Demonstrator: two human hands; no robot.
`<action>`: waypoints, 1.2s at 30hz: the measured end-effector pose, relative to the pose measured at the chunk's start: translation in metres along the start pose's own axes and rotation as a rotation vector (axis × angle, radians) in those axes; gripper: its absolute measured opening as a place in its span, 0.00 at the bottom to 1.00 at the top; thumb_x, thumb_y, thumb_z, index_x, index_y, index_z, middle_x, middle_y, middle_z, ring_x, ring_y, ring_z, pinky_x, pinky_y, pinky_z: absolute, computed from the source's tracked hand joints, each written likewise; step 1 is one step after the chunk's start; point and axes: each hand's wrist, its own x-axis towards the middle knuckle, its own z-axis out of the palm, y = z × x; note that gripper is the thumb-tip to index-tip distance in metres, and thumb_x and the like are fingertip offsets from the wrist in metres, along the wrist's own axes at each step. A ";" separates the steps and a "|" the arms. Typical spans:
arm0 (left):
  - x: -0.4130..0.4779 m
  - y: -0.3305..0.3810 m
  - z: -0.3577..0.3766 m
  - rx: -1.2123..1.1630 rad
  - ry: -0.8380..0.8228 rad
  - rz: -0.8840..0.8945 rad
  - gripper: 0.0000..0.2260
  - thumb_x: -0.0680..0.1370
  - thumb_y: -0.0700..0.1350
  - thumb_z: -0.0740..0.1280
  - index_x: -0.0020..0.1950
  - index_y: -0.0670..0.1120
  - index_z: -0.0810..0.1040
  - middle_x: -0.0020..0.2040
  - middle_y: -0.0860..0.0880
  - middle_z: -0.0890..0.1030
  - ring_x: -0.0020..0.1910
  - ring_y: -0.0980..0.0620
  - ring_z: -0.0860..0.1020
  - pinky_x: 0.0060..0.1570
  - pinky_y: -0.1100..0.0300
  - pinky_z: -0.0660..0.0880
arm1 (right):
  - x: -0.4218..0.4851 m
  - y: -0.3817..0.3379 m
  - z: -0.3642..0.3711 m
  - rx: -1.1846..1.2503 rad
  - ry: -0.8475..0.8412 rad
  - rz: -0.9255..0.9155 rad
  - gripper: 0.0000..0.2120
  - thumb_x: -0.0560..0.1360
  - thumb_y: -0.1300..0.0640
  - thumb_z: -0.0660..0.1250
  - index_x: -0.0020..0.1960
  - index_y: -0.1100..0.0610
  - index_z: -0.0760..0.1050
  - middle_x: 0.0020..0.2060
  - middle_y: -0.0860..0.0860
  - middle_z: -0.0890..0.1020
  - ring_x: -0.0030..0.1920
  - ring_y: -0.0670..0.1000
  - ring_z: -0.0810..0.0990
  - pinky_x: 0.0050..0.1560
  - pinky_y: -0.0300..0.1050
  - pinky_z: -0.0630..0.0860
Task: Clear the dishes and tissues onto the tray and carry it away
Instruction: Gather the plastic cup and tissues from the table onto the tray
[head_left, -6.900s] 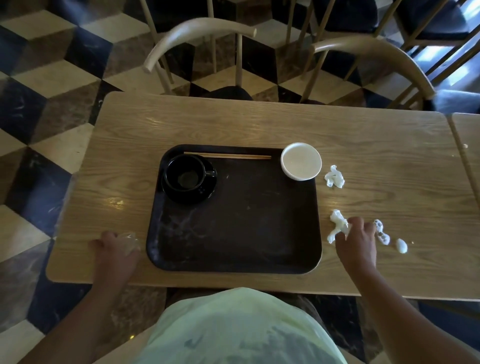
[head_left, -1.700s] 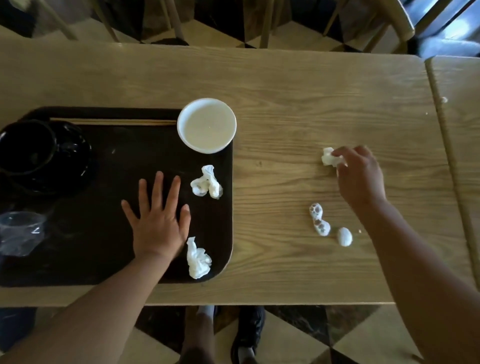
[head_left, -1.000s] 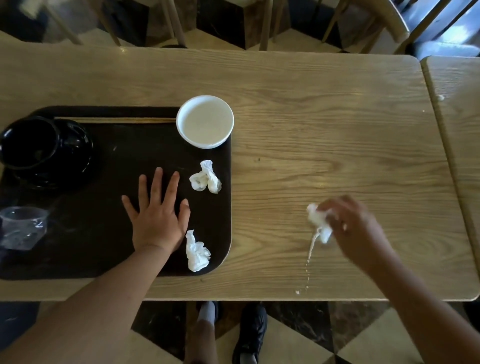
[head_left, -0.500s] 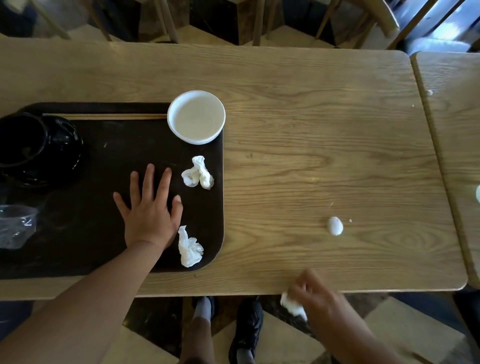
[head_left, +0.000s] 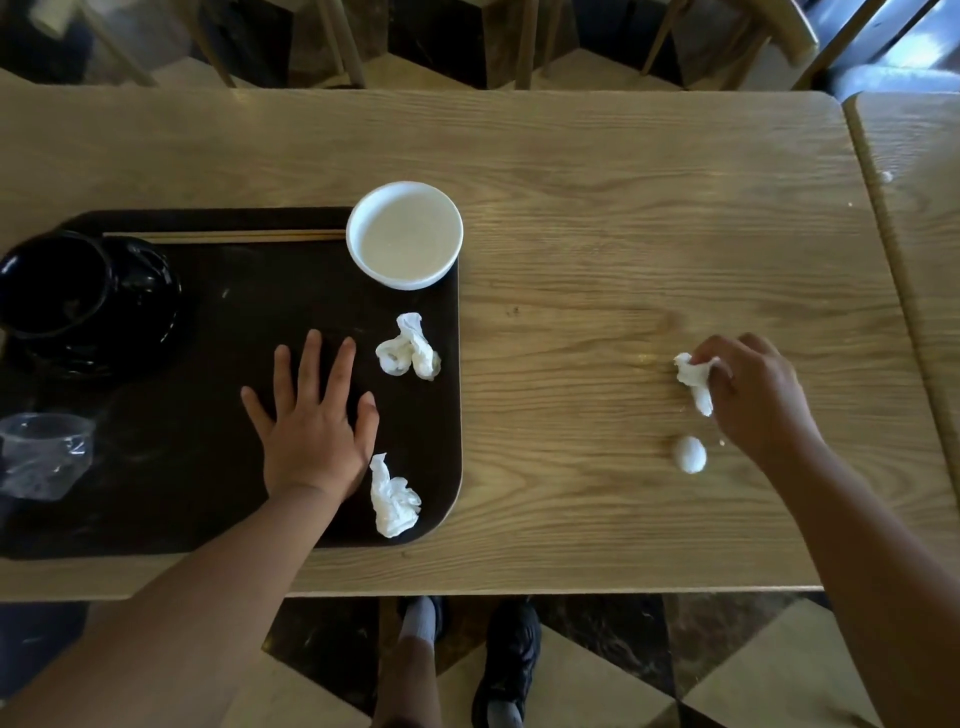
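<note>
A dark tray (head_left: 218, 525) lies on the left of the wooden table (head_left: 623, 218). On it are a black cup on a saucer (head_left: 78, 301), chopsticks (head_left: 234, 237), a crumpled clear plastic cup (head_left: 44, 454), a white bowl (head_left: 404, 234) at its far right corner, and two crumpled tissues (head_left: 410, 347) (head_left: 392, 499). My left hand (head_left: 311, 421) rests flat on the tray, fingers spread. My right hand (head_left: 753, 395) pinches a crumpled tissue (head_left: 693, 379) against the table. A small white ball of tissue (head_left: 690, 454) lies just below it.
Wooden chair legs (head_left: 524, 41) stand beyond the far edge. A second table (head_left: 919, 208) abuts on the right, with small crumbs on it. My legs and dark shoes (head_left: 506, 670) stand on the checkered floor below the near edge.
My right hand swept a tissue down off the near table edge, then came back up onto the table holding it, beside the small white ball. My left hand stayed flat on the tray.
</note>
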 end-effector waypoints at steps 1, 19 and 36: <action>0.000 0.000 0.000 -0.002 0.001 0.000 0.27 0.80 0.57 0.54 0.79 0.56 0.55 0.81 0.47 0.54 0.80 0.40 0.48 0.72 0.29 0.48 | -0.003 -0.004 0.003 -0.006 0.005 -0.013 0.10 0.76 0.67 0.60 0.49 0.59 0.79 0.45 0.54 0.75 0.40 0.58 0.77 0.38 0.44 0.68; 0.000 -0.001 0.000 0.003 -0.013 0.000 0.27 0.80 0.58 0.52 0.80 0.56 0.53 0.82 0.48 0.51 0.80 0.41 0.47 0.72 0.29 0.48 | -0.095 -0.013 -0.013 0.101 -0.057 -0.030 0.10 0.73 0.73 0.65 0.47 0.61 0.80 0.47 0.54 0.78 0.39 0.51 0.77 0.36 0.33 0.71; 0.000 0.001 -0.002 -0.017 -0.003 0.006 0.27 0.80 0.56 0.54 0.79 0.56 0.55 0.81 0.47 0.54 0.80 0.40 0.49 0.72 0.28 0.49 | -0.214 -0.038 0.009 0.206 -0.286 -0.061 0.10 0.77 0.51 0.63 0.39 0.51 0.76 0.40 0.46 0.75 0.32 0.45 0.76 0.30 0.34 0.75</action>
